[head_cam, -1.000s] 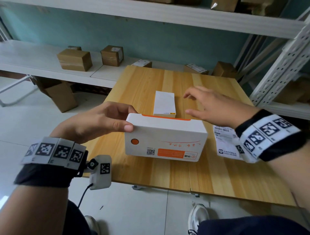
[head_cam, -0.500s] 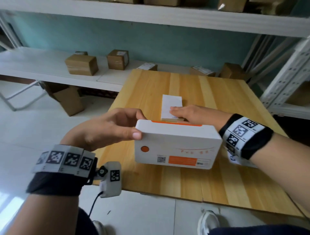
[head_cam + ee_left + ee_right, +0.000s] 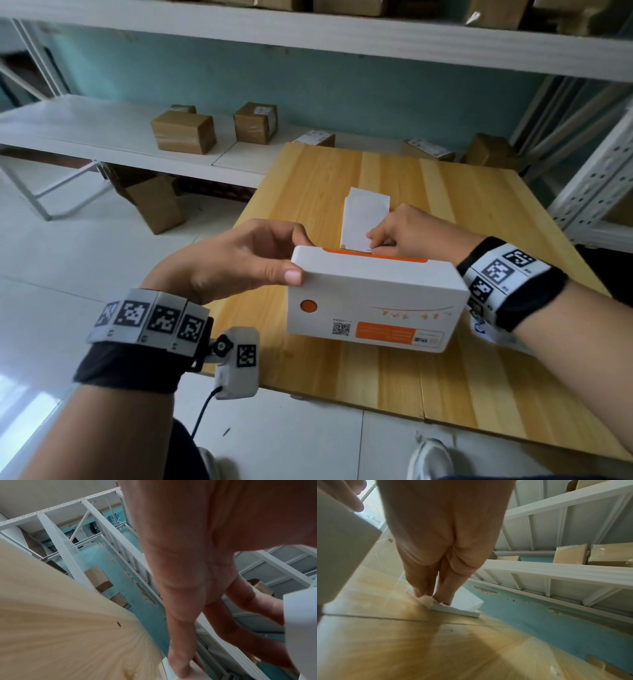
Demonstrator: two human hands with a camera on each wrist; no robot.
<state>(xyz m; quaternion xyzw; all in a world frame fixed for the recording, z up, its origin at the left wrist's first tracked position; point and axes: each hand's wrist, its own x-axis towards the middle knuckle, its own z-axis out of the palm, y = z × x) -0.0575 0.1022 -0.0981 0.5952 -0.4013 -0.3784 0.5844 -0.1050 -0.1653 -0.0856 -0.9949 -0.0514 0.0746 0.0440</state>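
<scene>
A white label printer [image 3: 373, 301] with an orange strip and button stands on the wooden table [image 3: 445, 383]. My left hand [image 3: 289, 256] grips its top left corner, thumb on the front edge and fingers over the back; in the left wrist view the fingers [image 3: 181, 655] reach down beside the printer's white body [image 3: 302, 628]. Just behind the printer lies a stack of white labels [image 3: 364, 212]. My right hand [image 3: 375, 240] pinches the near edge of its top sheet, and the right wrist view shows the fingertips [image 3: 443, 599] lifting that edge off the stack [image 3: 464, 607].
A printed shipping label [image 3: 486, 334] lies on the table under my right wrist. Cardboard boxes [image 3: 185, 132] sit on a low white shelf behind the table, and one stands on the floor to the left. White metal racking [image 3: 596, 185] rises at the right.
My right hand has dropped from above the printer's far right corner to the label stack behind it and pinched the top sheet. The left hand keeps its grip on the printer.
</scene>
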